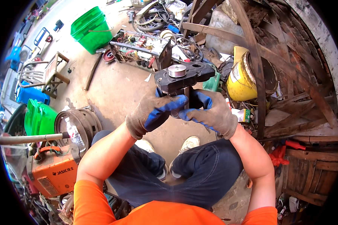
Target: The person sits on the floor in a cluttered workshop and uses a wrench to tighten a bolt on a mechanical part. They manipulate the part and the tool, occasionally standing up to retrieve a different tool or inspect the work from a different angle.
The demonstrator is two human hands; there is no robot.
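Left hand [151, 112]: gloved, closed on the lower section of the black part [197, 74]; fingers partly hidden.
Black part: raised between both hands, ribbed silver pulley [177, 70] uppermost; underside largely obscured.
Right hand [214, 112]: gloved, gripping the same section narrowly; fingertip contact unclear.

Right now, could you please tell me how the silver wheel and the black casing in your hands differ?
The silver wheel is bright and shiny, while the black casing is dark. The wheel is round with a ridged edge; the casing is longer and irregular in outline. The wheel is also smaller, sitting atop the casing. Both are held up together by the gloved left hand and right hand.
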